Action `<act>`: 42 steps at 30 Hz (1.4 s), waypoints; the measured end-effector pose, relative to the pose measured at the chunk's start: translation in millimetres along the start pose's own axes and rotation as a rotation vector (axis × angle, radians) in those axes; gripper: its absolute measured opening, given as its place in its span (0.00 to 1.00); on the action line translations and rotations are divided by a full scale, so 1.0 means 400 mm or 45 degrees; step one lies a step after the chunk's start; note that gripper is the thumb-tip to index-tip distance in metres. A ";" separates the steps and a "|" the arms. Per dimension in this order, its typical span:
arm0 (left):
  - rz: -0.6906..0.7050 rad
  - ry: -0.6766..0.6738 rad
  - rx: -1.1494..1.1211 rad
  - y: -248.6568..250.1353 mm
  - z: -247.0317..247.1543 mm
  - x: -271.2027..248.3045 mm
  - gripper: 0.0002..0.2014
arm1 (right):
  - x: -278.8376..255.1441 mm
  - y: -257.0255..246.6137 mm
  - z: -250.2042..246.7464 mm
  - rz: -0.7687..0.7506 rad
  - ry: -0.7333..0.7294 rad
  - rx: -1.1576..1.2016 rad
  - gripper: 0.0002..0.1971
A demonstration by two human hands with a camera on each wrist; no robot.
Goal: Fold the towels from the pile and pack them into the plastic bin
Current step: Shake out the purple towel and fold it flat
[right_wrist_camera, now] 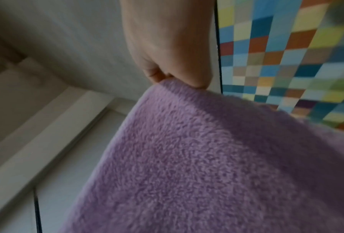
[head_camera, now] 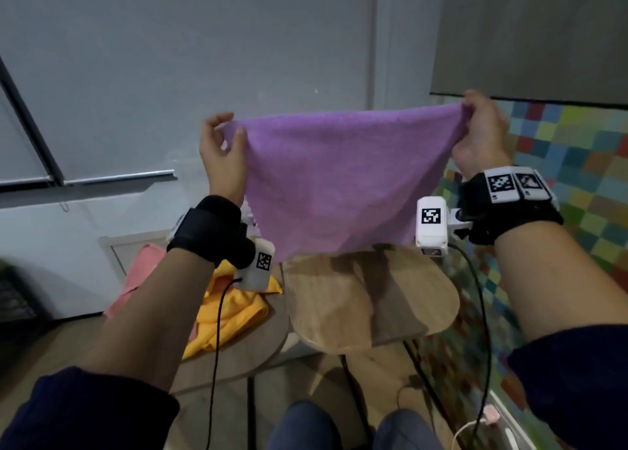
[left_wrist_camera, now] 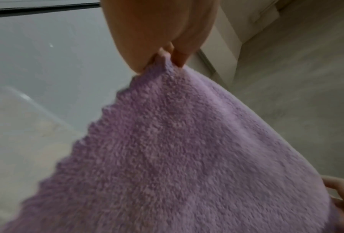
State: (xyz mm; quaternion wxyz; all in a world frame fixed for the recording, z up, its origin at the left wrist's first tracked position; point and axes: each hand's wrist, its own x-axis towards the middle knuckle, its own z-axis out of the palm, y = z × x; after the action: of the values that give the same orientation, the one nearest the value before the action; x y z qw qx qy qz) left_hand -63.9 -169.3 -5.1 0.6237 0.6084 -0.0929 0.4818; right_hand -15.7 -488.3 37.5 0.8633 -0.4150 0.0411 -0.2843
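A purple towel hangs spread out in the air in front of me, above the table. My left hand pinches its upper left corner between thumb and fingers, and the left wrist view shows that pinch on the towel by the left hand. My right hand grips the upper right corner; the right wrist view shows the right hand curled over the towel edge. A yellow towel and a pink towel lie crumpled low on the left. The plastic bin is not in view.
A light wooden table top sits below the hanging towel, with a darker round top under the yellow towel. A multicoloured checked surface fills the right. Cables hang from the wrist cameras. My knees are at the bottom.
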 end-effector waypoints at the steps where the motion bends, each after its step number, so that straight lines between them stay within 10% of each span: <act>1: -0.074 -0.068 0.012 -0.017 -0.016 -0.033 0.11 | -0.006 0.020 -0.025 -0.022 0.061 -0.093 0.07; 4: -0.356 -0.287 0.066 -0.073 -0.056 -0.147 0.13 | -0.041 0.099 -0.103 -0.025 0.204 -0.539 0.05; 12: -0.907 -0.473 0.045 -0.176 -0.126 -0.401 0.10 | -0.148 0.240 -0.279 0.142 -0.174 -1.562 0.10; 20: -0.810 -0.800 0.666 -0.287 -0.124 -0.477 0.12 | -0.200 0.369 -0.335 0.242 -0.697 -1.992 0.06; 27: -0.669 -0.184 0.400 -0.300 -0.104 -0.365 0.11 | -0.079 0.375 -0.306 0.198 -0.292 -1.773 0.21; 32: -0.672 -0.211 0.519 -0.356 -0.087 -0.305 0.13 | 0.019 0.396 -0.250 0.263 -0.138 -1.262 0.16; 38: -0.995 -0.295 0.571 -0.446 -0.105 -0.332 0.18 | 0.024 0.479 -0.297 0.633 -0.299 -1.356 0.32; 42: -0.989 -0.295 0.562 -0.459 -0.126 -0.360 0.11 | 0.016 0.491 -0.345 0.713 -0.378 -1.334 0.17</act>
State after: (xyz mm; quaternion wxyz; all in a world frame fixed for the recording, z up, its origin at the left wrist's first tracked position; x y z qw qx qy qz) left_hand -30.9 -159.3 -241.2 0.5992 0.7663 0.1777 0.1492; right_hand 37.2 -490.3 -196.7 0.5828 -0.7929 0.1623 0.0723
